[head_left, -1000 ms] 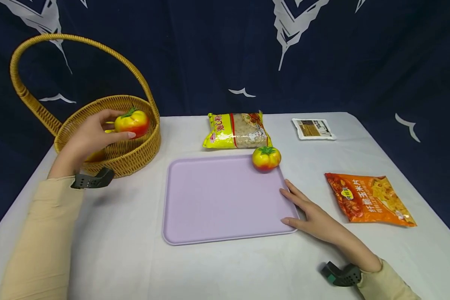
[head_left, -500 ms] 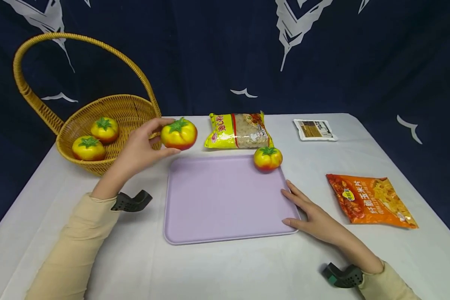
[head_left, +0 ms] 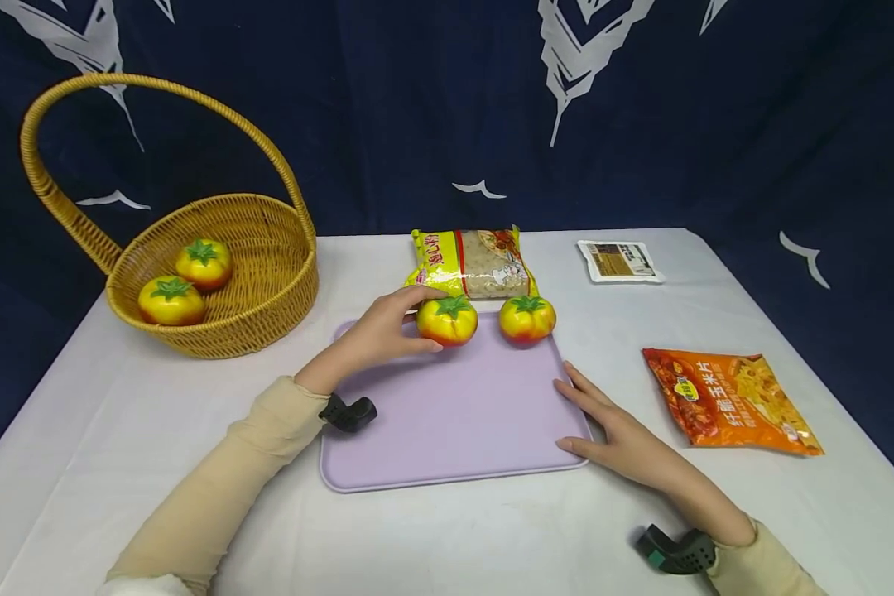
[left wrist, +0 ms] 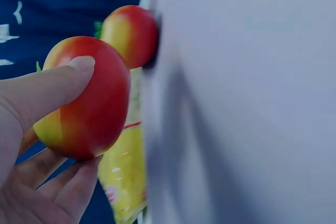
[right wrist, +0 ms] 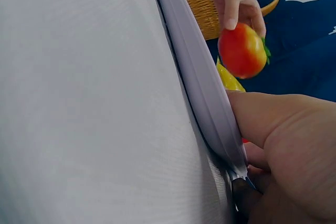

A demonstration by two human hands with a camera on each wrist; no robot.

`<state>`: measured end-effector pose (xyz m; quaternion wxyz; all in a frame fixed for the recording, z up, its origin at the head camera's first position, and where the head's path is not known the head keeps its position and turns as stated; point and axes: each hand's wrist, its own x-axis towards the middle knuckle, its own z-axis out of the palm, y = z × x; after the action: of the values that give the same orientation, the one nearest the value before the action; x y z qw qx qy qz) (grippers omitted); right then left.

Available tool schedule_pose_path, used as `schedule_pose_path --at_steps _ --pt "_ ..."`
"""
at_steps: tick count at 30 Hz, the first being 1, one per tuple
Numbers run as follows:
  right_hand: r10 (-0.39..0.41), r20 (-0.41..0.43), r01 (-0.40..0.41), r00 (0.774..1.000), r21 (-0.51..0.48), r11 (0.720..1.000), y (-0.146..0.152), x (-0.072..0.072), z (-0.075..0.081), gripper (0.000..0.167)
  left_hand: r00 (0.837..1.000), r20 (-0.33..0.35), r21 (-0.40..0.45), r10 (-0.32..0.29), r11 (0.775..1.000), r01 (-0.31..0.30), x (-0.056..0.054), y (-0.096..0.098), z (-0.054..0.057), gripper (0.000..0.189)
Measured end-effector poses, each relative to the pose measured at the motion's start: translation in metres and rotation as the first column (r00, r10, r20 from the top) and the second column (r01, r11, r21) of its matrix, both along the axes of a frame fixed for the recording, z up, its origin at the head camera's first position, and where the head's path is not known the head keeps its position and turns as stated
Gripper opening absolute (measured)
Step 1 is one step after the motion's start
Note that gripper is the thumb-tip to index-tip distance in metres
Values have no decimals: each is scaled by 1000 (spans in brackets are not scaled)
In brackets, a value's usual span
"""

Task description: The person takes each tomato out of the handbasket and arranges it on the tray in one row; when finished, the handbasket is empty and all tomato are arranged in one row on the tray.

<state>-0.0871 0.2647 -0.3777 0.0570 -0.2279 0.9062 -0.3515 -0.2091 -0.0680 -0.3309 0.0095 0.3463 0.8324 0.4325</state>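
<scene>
My left hand (head_left: 383, 333) grips a yellow and red tomato (head_left: 449, 321) with a green leafy top, thumb on one side and fingers on the other. This tomato (left wrist: 92, 98) hangs over the back of the lilac tray (head_left: 454, 414), apart from its surface in the left wrist view. A second tomato (head_left: 527, 320) sits at the tray's back right corner, just right of the held one. My right hand (head_left: 626, 439) rests with spread fingers on the tray's right edge. In the right wrist view its thumb (right wrist: 257, 111) lies at the tray's rim; its other fingers are partly hidden.
A wicker basket (head_left: 268, 306) with a tall handle stands at the left, with two tomatoes (head_left: 171, 301) inside. Behind the tray lies a yellow bag of noodles (head_left: 484, 263). A small white packet (head_left: 621, 261) and an orange snack bag (head_left: 733, 401) lie to the right.
My left hand has carried the tomato from over the basket rightward to above the back of the tray. The right hand stays at the tray's right edge.
</scene>
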Motion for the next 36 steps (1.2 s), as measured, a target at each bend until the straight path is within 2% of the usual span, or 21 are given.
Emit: schedule_pose_path --at_steps 5,11,16,19,27,36 --pt "-5 14 5 1000 1 1000 -1 0 1 71 999 -50 -58 14 998 -17 -7 13 -11 62" --pt "-10 32 10 999 5 1000 -1 -1 0 72 998 -62 -109 19 994 -25 -9 21 -21 65" --pt "-15 31 15 999 11 1000 -1 -1 0 72 997 -54 -162 47 985 -55 -8 27 -19 72" --pt "-19 33 19 999 10 1000 -1 -1 0 72 997 -64 -186 42 981 -53 -9 31 -18 75" --pt "-26 45 26 999 13 1000 -1 -1 0 72 997 -52 -203 54 977 -64 -9 40 -21 75" --pt "-18 30 17 999 8 1000 0 -1 0 72 998 -23 -204 58 977 -61 -8 39 -20 79"
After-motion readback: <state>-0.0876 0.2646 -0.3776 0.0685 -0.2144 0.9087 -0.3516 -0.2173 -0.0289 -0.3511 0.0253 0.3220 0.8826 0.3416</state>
